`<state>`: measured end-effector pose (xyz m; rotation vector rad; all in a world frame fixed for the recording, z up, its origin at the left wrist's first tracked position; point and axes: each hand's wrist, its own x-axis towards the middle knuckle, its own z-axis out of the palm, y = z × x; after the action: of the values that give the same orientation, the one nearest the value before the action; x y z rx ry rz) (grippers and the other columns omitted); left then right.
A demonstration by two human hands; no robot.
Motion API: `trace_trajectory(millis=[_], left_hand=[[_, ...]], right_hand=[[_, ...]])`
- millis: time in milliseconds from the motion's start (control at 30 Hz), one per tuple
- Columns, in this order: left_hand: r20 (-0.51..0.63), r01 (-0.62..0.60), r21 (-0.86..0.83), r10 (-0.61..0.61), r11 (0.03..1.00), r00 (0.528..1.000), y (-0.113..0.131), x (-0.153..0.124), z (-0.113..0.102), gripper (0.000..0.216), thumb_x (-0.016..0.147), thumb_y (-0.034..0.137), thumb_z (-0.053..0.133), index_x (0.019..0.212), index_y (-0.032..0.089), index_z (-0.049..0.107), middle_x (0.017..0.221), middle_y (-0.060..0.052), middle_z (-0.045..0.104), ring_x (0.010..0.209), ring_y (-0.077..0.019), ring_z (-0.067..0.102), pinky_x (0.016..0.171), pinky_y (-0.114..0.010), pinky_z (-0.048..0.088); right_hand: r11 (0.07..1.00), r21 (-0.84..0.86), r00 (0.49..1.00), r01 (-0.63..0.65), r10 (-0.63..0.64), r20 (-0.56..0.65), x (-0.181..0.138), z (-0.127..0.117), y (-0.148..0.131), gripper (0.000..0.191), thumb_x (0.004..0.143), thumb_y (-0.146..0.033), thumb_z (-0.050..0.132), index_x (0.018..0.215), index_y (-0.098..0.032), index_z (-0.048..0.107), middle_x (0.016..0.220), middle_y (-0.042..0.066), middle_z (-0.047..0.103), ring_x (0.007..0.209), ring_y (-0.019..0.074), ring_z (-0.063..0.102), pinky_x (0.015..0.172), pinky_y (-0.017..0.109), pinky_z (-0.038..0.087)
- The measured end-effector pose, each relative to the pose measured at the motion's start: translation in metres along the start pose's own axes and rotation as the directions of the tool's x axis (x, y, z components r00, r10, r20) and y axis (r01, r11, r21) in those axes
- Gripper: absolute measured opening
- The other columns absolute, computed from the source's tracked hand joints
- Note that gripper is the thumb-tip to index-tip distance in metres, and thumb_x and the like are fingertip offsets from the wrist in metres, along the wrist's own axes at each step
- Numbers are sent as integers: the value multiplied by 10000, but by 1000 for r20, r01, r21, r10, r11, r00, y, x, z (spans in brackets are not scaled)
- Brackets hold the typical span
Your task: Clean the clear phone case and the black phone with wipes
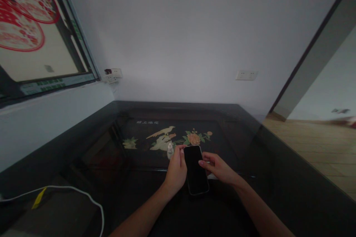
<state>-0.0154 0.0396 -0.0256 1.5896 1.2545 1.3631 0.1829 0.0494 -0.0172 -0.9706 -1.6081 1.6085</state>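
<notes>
A smartphone (196,172) with a dark screen is held above the black table, between both hands. My left hand (177,168) grips its left edge, with the thumb along the side. On its right edge, my right hand (217,166) is closed, its thumb over the screen's edge and its fingers behind. Just left of the phone's top stands a small clear bottle (170,150) with a whitish top, partly behind my left hand. Something white (213,176) shows below my right hand; I cannot make out what it is.
The glossy black table (236,207) bears a bird-and-flower picture (194,139). A white cable (83,191) with a yellow tag (39,198) curves at the left front. A window (47,52) is at left; wall sockets (246,75) are on the back wall.
</notes>
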Motion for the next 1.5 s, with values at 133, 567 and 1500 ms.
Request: trace_trajectory(millis=[133, 567, 1500], left_hand=[[-3, 11, -19, -11, 1000, 1000, 0, 0, 1, 340, 1071, 411, 289, 1100, 206, 558, 1017, -81, 660, 973, -225, 626, 909, -393, 478], [74, -47, -4, 47, 999, 996, 12, 1, -6, 321, 1063, 433, 341, 1138, 214, 563, 1045, -85, 681, 958, -225, 642, 876, -370, 490], [139, -54, -42, 59, 998, 989, 27, -7, -9, 201, 1034, 348, 449, 1155, 210, 530, 1070, -69, 722, 869, -174, 723, 763, -299, 573]], right_hand=[[1000, -5, 1000, -16, 16, 6, 0, 0, 0, 448, 833, -614, 724, 910, -189, 605, 889, 19, 658, 791, 168, 649, 675, 275, 541], [999, 10, 999, -37, 36, 31, 1, -5, 1, 490, 874, -617, 678, 1160, -220, 649, 1002, 55, 707, 918, 210, 695, 733, 310, 581], [939, -344, 883, -4, -158, -441, -25, 52, -24, 667, 843, -475, 747, 1434, -247, 537, 1366, 132, 652, 1201, 318, 669, 1022, 485, 561]])
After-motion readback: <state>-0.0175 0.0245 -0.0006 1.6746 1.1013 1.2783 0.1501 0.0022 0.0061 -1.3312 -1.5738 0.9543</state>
